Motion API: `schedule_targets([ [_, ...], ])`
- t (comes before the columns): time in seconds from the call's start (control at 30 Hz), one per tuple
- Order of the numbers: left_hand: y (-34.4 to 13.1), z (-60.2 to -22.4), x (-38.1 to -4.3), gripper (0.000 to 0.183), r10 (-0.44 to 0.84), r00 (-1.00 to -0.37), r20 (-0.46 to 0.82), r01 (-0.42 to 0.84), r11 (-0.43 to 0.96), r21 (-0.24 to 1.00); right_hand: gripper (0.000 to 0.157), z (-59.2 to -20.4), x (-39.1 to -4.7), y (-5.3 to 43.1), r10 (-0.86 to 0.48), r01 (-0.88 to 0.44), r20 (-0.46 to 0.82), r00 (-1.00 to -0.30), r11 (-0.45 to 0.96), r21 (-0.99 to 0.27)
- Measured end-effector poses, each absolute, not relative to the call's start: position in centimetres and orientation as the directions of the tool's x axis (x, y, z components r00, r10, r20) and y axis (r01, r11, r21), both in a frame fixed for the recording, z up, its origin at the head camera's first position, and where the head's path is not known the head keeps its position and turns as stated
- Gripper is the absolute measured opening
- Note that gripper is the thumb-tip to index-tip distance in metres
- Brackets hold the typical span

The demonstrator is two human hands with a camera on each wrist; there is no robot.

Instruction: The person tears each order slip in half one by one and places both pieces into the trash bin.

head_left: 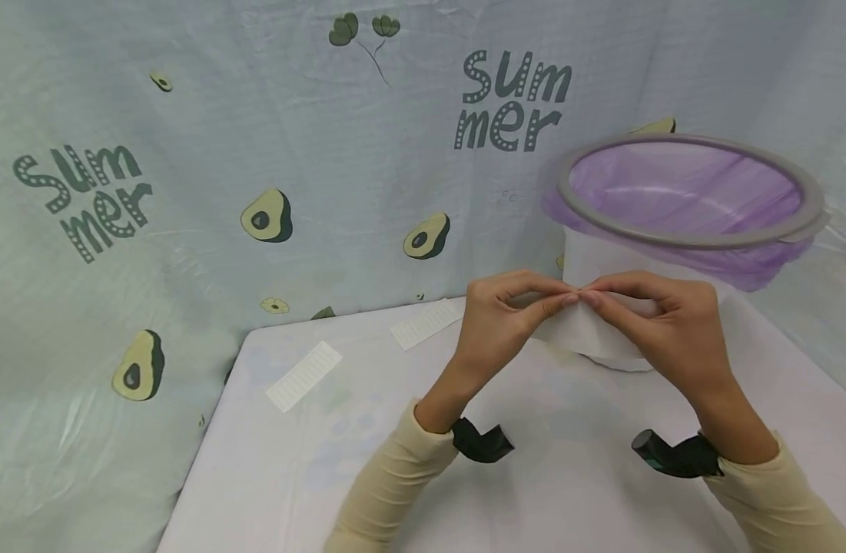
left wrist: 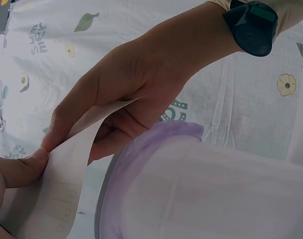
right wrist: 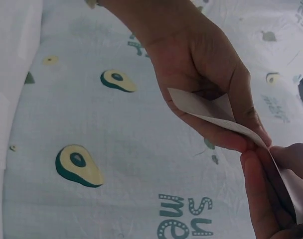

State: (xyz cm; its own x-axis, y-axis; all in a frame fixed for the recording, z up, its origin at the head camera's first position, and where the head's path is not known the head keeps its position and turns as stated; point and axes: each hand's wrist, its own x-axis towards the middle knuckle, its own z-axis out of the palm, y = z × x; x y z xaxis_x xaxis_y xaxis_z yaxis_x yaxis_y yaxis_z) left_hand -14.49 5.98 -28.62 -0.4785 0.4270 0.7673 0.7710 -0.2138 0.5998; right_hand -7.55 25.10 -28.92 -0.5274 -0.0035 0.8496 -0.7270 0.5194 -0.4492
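My left hand (head_left: pixel 502 311) and right hand (head_left: pixel 678 322) meet fingertip to fingertip in front of the bin, pinching a strip of white paper (left wrist: pixel 62 186) between thumbs and fingers. Small printed boxes and lines show on the paper in the left wrist view. There, the right hand (left wrist: pixel 136 74) reaches across from the upper right. Seen from the right wrist, the paper's other end (right wrist: pixel 204 110) lies along the inside of the left hand (right wrist: pixel 206 59), and the sheet bends where the fingertips hold it.
A white bin (head_left: pixel 588 253) with a grey rim and purple liner bag (head_left: pixel 685 184) stands at the right back. Two printed paper strips, one nearer (head_left: pixel 303 376) and one farther (head_left: pixel 426 323), lie on the white table (head_left: pixel 270 476). A patterned curtain (head_left: pixel 340 169) hangs behind.
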Motion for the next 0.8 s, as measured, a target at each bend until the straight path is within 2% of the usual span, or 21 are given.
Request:
schedule_targets([
  [0.23, 6.5, -28.3, -14.6, 0.009, 0.384, -0.510, 0.769, 0.729, -0.281, 0.624, 0.017, -28.7, -7.9, 24.8, 0.077, -0.734, 0.841, -0.536, 0.449, -0.510],
  [0.37, 6.8, -28.2, -14.7, 0.009, 0.379, -0.540, 0.751, 0.683, -0.325, 0.655, 0.013, -28.9, -8.0, 24.5, 0.157, -0.726, 0.826, -0.541, 0.410, -0.553],
  [0.5, 7.0, -28.1, -14.9, 0.010, 0.381, -0.556, 0.739, 0.655, -0.347, 0.671, 0.008, -29.1, -8.1, 24.4, 0.210, -0.704, 0.823, -0.529, 0.433, -0.563],
  [0.67, 7.3, -28.0, -15.2, 0.011, 0.381, -0.544, 0.748, 0.676, -0.329, 0.659, 0.011, -28.9, -8.0, 25.0, 0.207, -0.657, 0.791, -0.576, 0.457, -0.599],
  [0.8, 7.6, -27.8, -15.3, 0.011, 0.394, -0.548, 0.737, 0.677, -0.308, 0.668, 0.021, -28.6, -7.9, 25.9, 0.129, -0.651, 0.792, -0.597, 0.499, -0.572],
])
